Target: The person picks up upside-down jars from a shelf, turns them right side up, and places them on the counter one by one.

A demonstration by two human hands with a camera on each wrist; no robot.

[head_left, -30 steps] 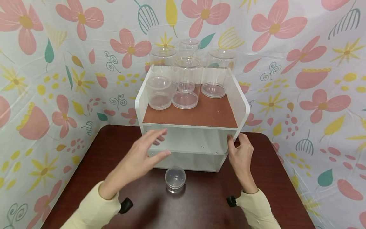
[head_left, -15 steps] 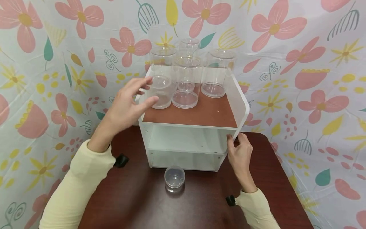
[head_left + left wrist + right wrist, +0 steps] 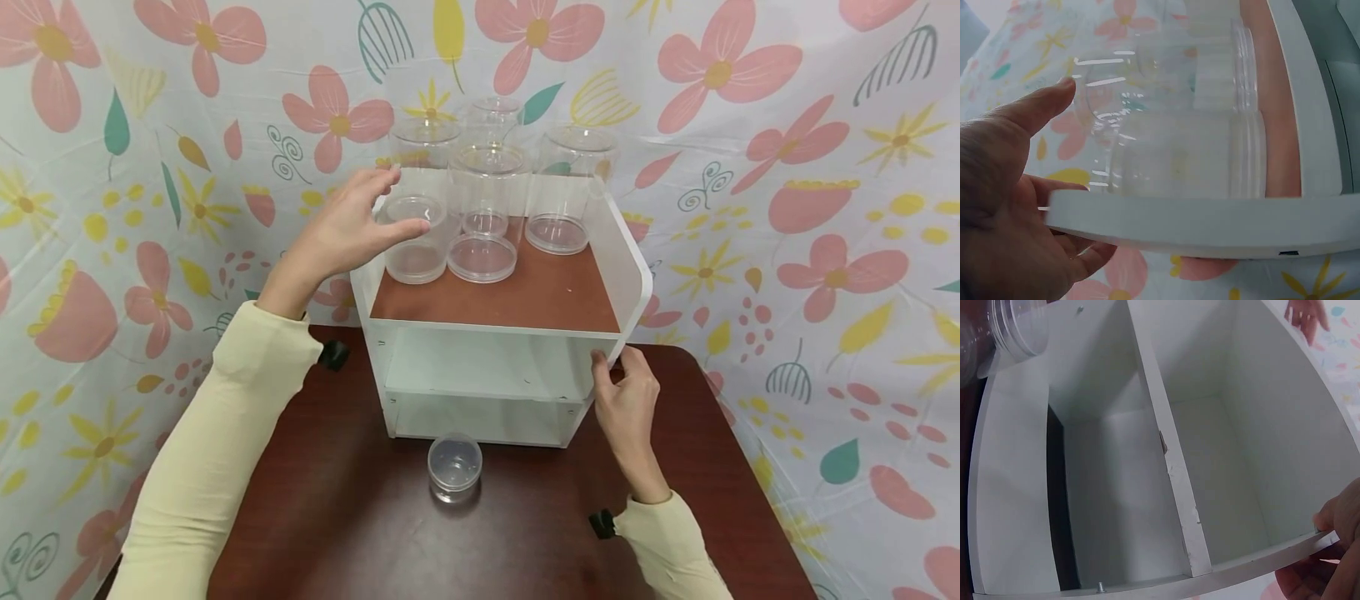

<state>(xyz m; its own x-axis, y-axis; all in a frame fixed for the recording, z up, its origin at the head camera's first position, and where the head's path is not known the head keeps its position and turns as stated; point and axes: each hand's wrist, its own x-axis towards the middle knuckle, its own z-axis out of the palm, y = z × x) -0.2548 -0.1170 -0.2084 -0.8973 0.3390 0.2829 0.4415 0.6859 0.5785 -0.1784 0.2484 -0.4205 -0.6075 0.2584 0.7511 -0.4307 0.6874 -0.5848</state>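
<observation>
My left hand (image 3: pixel 351 223) is at the short clear plastic jar (image 3: pixel 415 260) at the top left of the small white shelf unit. Its fingers spread at the jar's upper end, with the thumb across the top in the head view. The left wrist view shows the thumb (image 3: pixel 1063 94) beside the lids and the other fingers partly behind the unit's side panel (image 3: pixel 1197 219). My right hand (image 3: pixel 628 400) pinches the front edge of the right side panel (image 3: pixel 1260 559), thumb inside and fingers outside. Taller clear jars (image 3: pixel 483 260) stand beside the short one.
Another tall jar (image 3: pixel 557 235) stands at the right of the brown top board (image 3: pixel 517 304). A small clear round container (image 3: pixel 454 467) sits on the dark wooden table (image 3: pixel 517 533) before the unit. Flowered cloth (image 3: pixel 720 167) hangs behind and at both sides.
My left hand has risen from in front of the middle shelf to the short jar on top. The right hand keeps its hold on the side panel.
</observation>
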